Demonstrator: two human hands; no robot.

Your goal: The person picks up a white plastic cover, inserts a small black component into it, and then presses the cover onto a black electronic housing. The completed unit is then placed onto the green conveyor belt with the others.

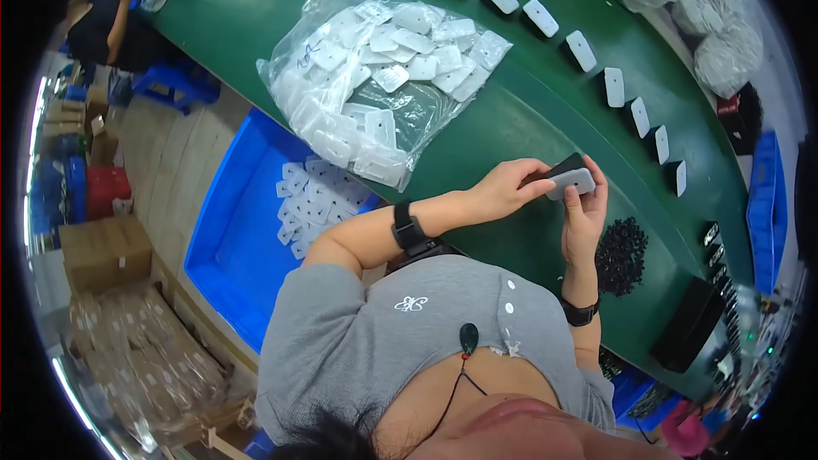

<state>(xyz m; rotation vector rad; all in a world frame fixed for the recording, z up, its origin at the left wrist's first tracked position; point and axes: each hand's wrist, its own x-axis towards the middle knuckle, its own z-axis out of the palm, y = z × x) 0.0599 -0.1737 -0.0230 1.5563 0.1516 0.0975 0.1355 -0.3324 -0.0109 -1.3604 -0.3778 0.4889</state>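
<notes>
Both hands meet over the green table on a small black case (566,164) with a white rounded plate (573,182) on one face. My left hand (509,188) pinches it from the left side, fingers closed. From the right, my right hand (585,209) wraps round it, its thumb pressed against the plate. Just below my right hand lies a pile of small black parts (621,257). Left of my hands, a clear plastic bag (415,138) full of similar white plates spreads over the table.
A curved row of white-faced black cases (581,51) runs along the far side of the green table (503,68). A blue bin (230,247) with loose white plates (311,204) stands at left. A black box (688,324) sits at right. Another person (106,30) is far left.
</notes>
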